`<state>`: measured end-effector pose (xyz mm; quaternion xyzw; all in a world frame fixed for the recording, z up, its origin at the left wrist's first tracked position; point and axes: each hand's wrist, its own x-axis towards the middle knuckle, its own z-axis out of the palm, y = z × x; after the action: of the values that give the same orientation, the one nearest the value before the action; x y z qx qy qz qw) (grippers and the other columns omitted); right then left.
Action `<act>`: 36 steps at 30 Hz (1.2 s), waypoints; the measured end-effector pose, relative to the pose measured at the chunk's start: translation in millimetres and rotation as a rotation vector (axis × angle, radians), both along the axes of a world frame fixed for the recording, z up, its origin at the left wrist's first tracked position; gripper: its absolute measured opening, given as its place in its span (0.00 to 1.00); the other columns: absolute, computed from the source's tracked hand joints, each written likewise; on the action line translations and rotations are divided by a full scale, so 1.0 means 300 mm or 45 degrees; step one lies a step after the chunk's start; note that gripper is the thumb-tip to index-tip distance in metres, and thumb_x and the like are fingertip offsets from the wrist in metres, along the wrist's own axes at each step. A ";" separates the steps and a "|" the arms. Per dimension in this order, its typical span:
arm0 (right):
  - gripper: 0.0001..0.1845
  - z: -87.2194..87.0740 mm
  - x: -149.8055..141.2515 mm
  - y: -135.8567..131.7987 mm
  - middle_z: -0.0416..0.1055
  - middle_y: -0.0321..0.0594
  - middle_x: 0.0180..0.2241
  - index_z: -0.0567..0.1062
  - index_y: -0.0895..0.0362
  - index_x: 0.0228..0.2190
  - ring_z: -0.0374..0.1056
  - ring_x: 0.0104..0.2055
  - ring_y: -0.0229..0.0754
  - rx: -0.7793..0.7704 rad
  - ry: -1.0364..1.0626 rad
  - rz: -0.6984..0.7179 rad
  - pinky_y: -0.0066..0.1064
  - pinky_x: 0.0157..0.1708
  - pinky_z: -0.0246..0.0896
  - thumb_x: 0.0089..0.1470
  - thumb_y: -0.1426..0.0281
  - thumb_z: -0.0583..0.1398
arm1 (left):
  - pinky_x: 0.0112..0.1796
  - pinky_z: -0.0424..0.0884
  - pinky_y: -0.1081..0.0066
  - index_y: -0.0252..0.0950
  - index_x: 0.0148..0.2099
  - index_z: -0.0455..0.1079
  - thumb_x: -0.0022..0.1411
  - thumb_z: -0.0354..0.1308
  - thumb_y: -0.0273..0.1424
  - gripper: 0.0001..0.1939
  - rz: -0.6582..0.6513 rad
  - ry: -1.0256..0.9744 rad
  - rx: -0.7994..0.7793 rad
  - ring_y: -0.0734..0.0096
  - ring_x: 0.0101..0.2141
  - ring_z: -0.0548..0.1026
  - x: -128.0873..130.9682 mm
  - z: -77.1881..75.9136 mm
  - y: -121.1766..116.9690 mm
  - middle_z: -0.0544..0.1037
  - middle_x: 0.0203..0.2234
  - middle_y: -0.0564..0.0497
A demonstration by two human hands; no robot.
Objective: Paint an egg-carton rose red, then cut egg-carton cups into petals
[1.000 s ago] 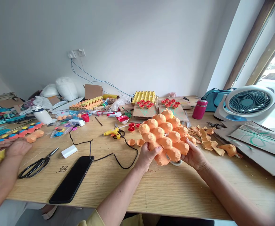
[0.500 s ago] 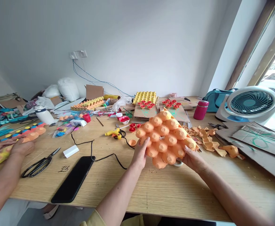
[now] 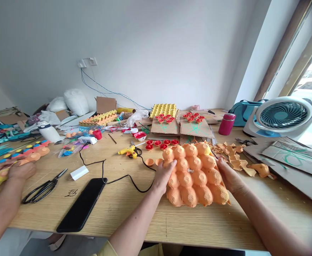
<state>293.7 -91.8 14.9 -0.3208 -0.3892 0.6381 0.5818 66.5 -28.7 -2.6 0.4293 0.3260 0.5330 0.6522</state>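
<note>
An orange egg tray (image 3: pixel 195 176), its rounded cup bottoms facing me, is held just over the table between my two hands. My left hand (image 3: pixel 164 174) grips its left edge, thumb over the front. On the opposite edge, my right hand (image 3: pixel 228 174) is closed, with its fingers partly hidden behind the tray. Just beyond the tray lie several red paper-pulp flowers (image 3: pixel 164 143). Left of it are a small orange cup (image 3: pixel 149 162) and a yellow glue gun (image 3: pixel 129 152). Torn orange egg-tray scraps (image 3: pixel 242 165) lie to its right.
Black scissors (image 3: pixel 45 186), a phone (image 3: pixel 82 206) and a black cable (image 3: pixel 129 176) lie to the left. Another person's hand (image 3: pixel 22 170) holds painted egg-tray strips at far left. Cardboard sheets (image 3: pixel 291 163), a fan (image 3: pixel 281 115) and a red flask (image 3: pixel 227 124) stand right.
The egg tray has been turned from a diamond angle to nearly square and brought lower, toward me. Both hands keep their hold, and more red flowers behind it show.
</note>
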 end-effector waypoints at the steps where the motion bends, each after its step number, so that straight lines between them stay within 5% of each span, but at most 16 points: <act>1: 0.34 -0.001 -0.011 -0.005 0.79 0.44 0.48 0.71 0.49 0.55 0.72 0.53 0.57 -0.026 -0.009 -0.010 0.48 0.56 0.65 0.49 0.50 0.65 | 0.41 0.73 0.64 0.36 0.41 0.74 0.48 0.71 0.44 0.22 -0.002 0.035 -0.007 0.58 0.38 0.78 0.003 -0.002 -0.005 0.81 0.34 0.46; 5: 0.27 0.012 -0.041 -0.022 0.80 0.43 0.44 0.71 0.50 0.55 0.74 0.51 0.56 -0.087 -0.020 -0.043 0.47 0.56 0.66 0.55 0.58 0.63 | 0.41 0.72 0.62 0.37 0.41 0.74 0.48 0.70 0.45 0.22 0.000 0.133 -0.036 0.56 0.39 0.77 0.009 0.001 -0.015 0.80 0.35 0.45; 14: 0.30 0.005 -0.022 -0.011 0.81 0.44 0.44 0.69 0.53 0.58 0.77 0.47 0.55 -0.397 0.094 0.063 0.48 0.54 0.68 0.58 0.52 0.57 | 0.39 0.68 0.62 0.37 0.39 0.73 0.50 0.68 0.43 0.18 -0.043 0.126 0.016 0.59 0.36 0.74 0.011 0.012 -0.026 0.77 0.32 0.47; 29: 0.31 0.012 0.007 -0.012 0.81 0.45 0.43 0.69 0.53 0.57 0.77 0.46 0.55 -0.369 0.106 0.040 0.49 0.52 0.70 0.58 0.51 0.57 | 0.40 0.70 0.64 0.35 0.42 0.73 0.52 0.67 0.40 0.18 -0.217 -0.026 0.030 0.57 0.38 0.77 0.014 0.054 -0.072 0.79 0.34 0.46; 36: 0.31 0.020 0.020 -0.035 0.81 0.46 0.43 0.70 0.53 0.57 0.77 0.47 0.56 -0.439 0.146 0.052 0.50 0.54 0.68 0.58 0.51 0.56 | 0.49 0.71 0.57 0.37 0.48 0.71 0.52 0.68 0.42 0.23 -0.373 -0.128 -0.010 0.52 0.47 0.77 0.017 0.067 -0.095 0.80 0.42 0.44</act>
<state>299.8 -102.3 20.8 -0.3709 -0.2465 0.7242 0.5264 71.5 -57.3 17.4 0.4425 0.2290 0.4518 0.7400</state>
